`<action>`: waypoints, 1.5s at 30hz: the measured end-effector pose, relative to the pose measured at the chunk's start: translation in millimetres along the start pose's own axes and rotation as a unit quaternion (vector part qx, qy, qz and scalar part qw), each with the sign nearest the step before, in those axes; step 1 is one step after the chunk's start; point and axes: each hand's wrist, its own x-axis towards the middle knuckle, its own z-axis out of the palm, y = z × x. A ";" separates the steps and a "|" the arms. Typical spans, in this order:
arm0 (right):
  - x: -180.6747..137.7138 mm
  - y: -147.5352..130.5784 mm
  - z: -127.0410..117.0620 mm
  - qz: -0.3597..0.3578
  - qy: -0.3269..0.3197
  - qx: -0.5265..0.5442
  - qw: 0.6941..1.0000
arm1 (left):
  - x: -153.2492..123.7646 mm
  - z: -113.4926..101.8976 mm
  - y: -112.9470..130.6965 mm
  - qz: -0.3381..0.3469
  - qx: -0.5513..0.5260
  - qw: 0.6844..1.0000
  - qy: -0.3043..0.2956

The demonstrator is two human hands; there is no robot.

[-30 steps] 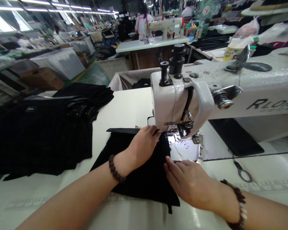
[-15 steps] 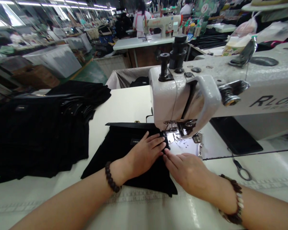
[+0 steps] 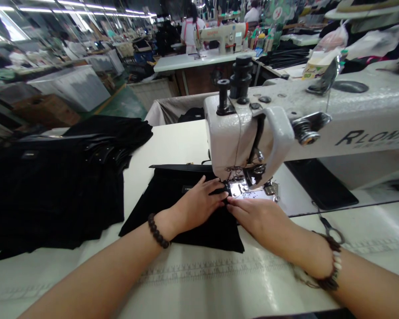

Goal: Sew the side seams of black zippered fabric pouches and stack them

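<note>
A black fabric piece (image 3: 206, 237) with a small dark label (image 3: 187, 189) lies flat on the sewing table, its right edge at the needle area of a white sewing machine (image 3: 224, 144). My left hand (image 3: 194, 207) rests flat on top of it, fingers spread toward the lit needle plate (image 3: 241, 189). Close by, my right hand (image 3: 261, 220) has its fingers together, with thumb and fingertips at the fabric's right edge, almost touching my left fingertips. The stitching point itself is partly hidden by the machine head.
A tall stack of black fabric pieces (image 3: 63, 190) stands at the left. Right of the needle lie a black phone-like slab (image 3: 322, 184) and small thread snips (image 3: 332, 231). A ruler scale (image 3: 199, 271) runs along the table's front. Behind is another sewing machine (image 3: 221, 36).
The black fabric piece has slid a little away from me along the needle area. Both hands have moved forward with it, and the view has shifted slightly.
</note>
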 end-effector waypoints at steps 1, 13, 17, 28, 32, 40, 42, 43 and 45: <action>-5.8 6.2 -7.0 0.001 -0.007 0.036 0.999 | -4.2 -3.1 3.1 -0.006 -0.001 1.000 -0.001; -15.8 38.2 -3.3 0.098 0.059 0.030 0.993 | -44.4 -10.1 54.0 0.060 0.018 0.994 0.091; 14.4 31.6 6.8 0.124 0.070 -0.037 0.989 | -44.4 -7.7 53.1 0.057 -0.033 0.988 0.138; -25.9 -1.3 -11.6 0.009 0.074 0.061 0.995 | -33.1 -22.0 34.7 -0.235 -0.196 0.922 0.236; -41.2 -23.1 -2.4 -0.051 0.094 0.026 0.994 | -28.5 -27.4 40.3 -0.173 -0.222 0.937 0.205; -53.8 -27.6 3.5 -0.066 0.037 0.015 0.997 | -32.8 -15.8 51.7 0.060 -0.142 0.974 0.164; -53.8 -28.2 3.4 -0.068 0.016 0.030 0.997 | -33.3 -10.9 52.7 0.082 -0.130 0.976 0.157; -53.6 -28.5 3.3 -0.070 0.009 0.038 0.997 | -33.6 -8.0 53.4 0.089 -0.121 0.976 0.156; -53.2 -28.8 3.3 -0.073 -0.001 0.053 0.996 | -34.5 -1.9 55.0 0.100 -0.107 0.977 0.158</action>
